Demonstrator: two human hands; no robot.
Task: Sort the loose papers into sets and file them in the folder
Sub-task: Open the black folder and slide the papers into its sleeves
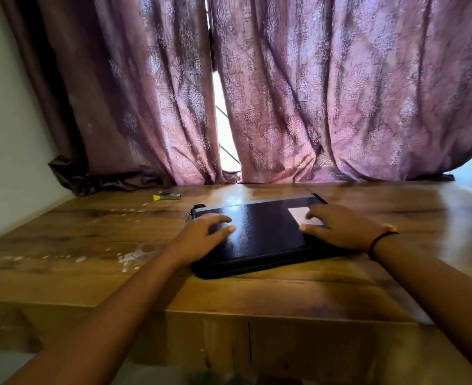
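Folder [265, 234] closed and flat on the table [90, 240], near its middle, dark cover up, pale label [301, 213] at the far right corner. No loose papers anywhere in view.

Left hand [204, 234] palm-down on the folder's left part, fingers spread and flat, gripping nothing. Right hand [337, 229] likewise open and flat on the right part, fingertips over the label's edge. Red-and-black band [382, 240] on that wrist.

Hard to place the step from one blurred view: either just before opening, or the closing press after filing. With no sheets outside, the latter looks likelier, though papers may lie out of frame.

If opening comes next: fingers hooked under the cover's free edge, other hand pinning the spine side against sliding on the glossy wood.

Further out: small stapler [166, 196] with a yellow tip well to the far left, white flecks on the wood, purple curtains [340, 93] behind.
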